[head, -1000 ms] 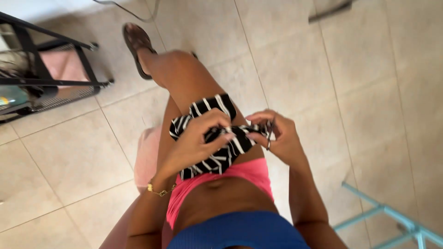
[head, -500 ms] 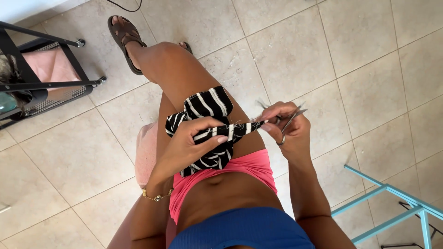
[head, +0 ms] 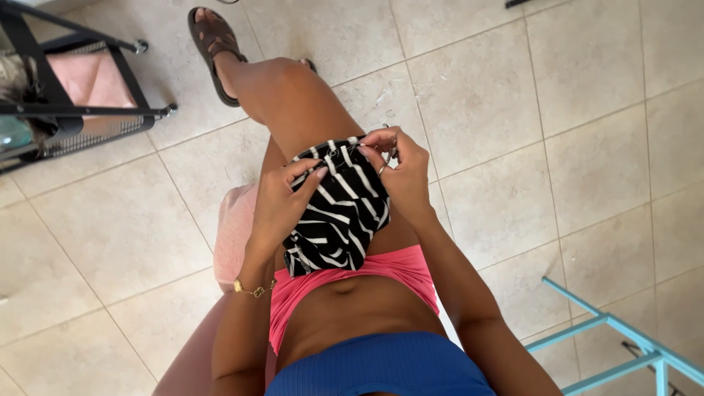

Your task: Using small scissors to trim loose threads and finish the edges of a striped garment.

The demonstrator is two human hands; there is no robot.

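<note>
Soft black-and-white striped fabric piece, light and limp, drapes over the seated person's thigh at centre. Left hand pinches its 9 o'clock edge; right hand grips its 1 o'clock corner, clasping small metal scissors. Open tiled floor lies toward 3 o'clock.

Home (tiled floor, black rack)

Soft matt striped cloth is lying between both hands; glinting metal scissors are showing by the right hand; matt stone-look floor tiles are lying beyond.
</note>
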